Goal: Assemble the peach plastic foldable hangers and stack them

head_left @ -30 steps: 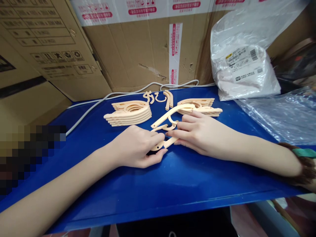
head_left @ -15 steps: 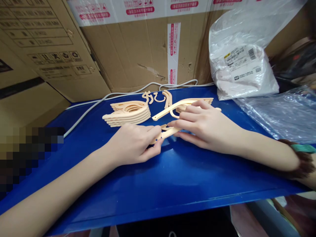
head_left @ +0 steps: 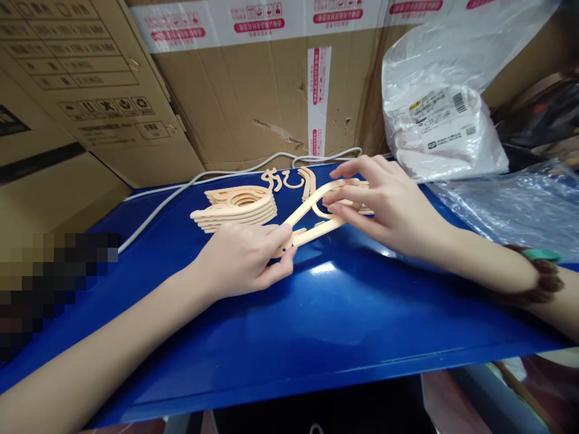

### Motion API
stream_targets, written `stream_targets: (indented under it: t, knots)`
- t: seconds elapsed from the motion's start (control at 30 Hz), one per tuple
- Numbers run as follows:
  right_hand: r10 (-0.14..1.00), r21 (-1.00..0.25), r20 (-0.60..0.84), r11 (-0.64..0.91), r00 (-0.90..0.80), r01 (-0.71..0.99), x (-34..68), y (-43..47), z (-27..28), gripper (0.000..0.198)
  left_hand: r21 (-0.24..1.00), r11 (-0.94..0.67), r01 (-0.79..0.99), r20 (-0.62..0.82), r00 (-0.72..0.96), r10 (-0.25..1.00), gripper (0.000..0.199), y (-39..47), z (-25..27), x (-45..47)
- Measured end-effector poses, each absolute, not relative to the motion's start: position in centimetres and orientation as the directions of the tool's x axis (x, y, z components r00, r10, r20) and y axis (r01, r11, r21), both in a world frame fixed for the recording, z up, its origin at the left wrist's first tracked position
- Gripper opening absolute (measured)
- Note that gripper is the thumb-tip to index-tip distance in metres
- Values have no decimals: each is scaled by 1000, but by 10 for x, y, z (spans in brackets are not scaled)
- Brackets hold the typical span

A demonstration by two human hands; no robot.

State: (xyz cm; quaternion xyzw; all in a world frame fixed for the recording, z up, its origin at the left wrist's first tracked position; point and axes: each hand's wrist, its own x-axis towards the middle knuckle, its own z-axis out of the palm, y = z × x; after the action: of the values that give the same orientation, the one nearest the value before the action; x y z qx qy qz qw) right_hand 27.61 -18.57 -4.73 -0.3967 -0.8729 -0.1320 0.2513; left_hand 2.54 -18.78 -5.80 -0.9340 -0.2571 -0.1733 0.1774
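My left hand point(head_left: 246, 256) pinches the pivot end of a cream plastic hanger arm point(head_left: 318, 231), between thumb and bent fingers. A second, curved hanger arm point(head_left: 312, 201) slants above it, its lower end at my left fingertips. My right hand point(head_left: 386, 202) has its fingers bent around the right ends of these two arms, index finger raised. Whether the two arms are joined at the left is hidden by my fingers. A stack of matching hanger parts point(head_left: 239, 208) lies behind my left hand. More hanger parts point(head_left: 364, 208) are partly covered by my right hand.
Loose cream hooks point(head_left: 292, 179) and narrow curved pieces point(head_left: 308, 182) lie at the back of the blue tabletop point(head_left: 280, 343). A white cable point(head_left: 176, 191) runs behind them. Cardboard boxes point(head_left: 253, 102) form the back, with a plastic-wrapped package point(head_left: 446, 135) and clear plastic sheeting point(head_left: 520, 205) at right.
My right hand has moved up and back along the hanger arms. The upper curved arm has come down to my left fingertips, where a gap showed before. My left hand has barely shifted.
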Motion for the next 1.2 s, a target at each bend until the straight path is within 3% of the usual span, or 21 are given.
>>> stream_targets:
  t: [0.27,0.57,0.73,0.97,1.2]
  knots:
    - [615,21,408,733,-675,680,275,-185,-48,32,-164,-875,456,348,857,381,22,-190,-56,27]
    - [616,59,512,670,-598,740,282,-182,-48,31,-112,-871,479,268,859,437,5,-191,-57,26]
    - [647,95,516,608,-561,788,284,-179,-49,30,-35,-909,415,186,897,402,11,-194,-55,27]
    - [671,194,504,526,-544,828,286,-178,-48,35,-40,-932,361,162,923,350,3,-193,-51,31]
    - [684,219,470,522,-558,824,287,-176,-49,37,-1,-942,335,113,936,333,9,-196,-51,34]
